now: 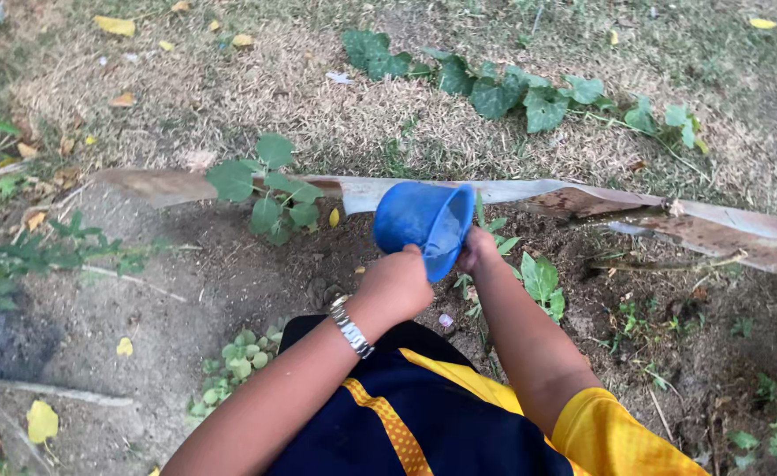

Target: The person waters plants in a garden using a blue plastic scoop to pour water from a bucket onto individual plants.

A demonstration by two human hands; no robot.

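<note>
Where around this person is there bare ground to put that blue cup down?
Bare soil lies to the left of the left hand, between the long dried leaf sheath and the small seedlings by the knee. Below the tilted blue cup, which both hands hold, young plants crowd the ground beside the right hand. The vine covers the grass beyond.

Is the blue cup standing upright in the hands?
No: the blue cup is tipped on its side, mouth facing right, held between the left hand and the right hand over the soil.
</note>
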